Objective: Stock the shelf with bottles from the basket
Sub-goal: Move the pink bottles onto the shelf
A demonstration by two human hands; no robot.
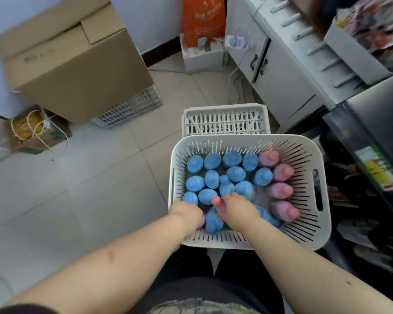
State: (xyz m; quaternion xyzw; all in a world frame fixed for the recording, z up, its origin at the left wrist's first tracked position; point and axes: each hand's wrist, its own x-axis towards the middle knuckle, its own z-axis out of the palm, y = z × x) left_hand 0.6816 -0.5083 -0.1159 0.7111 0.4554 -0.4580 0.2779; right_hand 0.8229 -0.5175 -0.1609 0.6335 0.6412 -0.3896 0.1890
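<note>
A white slotted basket [247, 139] sits in front of me, holding several upright blue bottles [236, 174] and a column of pink bottles [281, 172] along its right side. My right hand [237, 208] is inside the basket near its front, fingers closed around the neck of a pink bottle [216, 201] whose cap sticks out. My left hand [186, 213] reaches in just to the left, curled downward. Its fingers are hidden, and a purple bottle body shows beside it. The dark shelf [359, 155] stands on the right.
An empty white crate [225, 123] stands behind the basket. A large cardboard box [77, 64] rests on another crate at the left, with a small carton [39, 130] in front of it. A white cabinet [281, 82] and cables lie at the back right. The floor is tiled.
</note>
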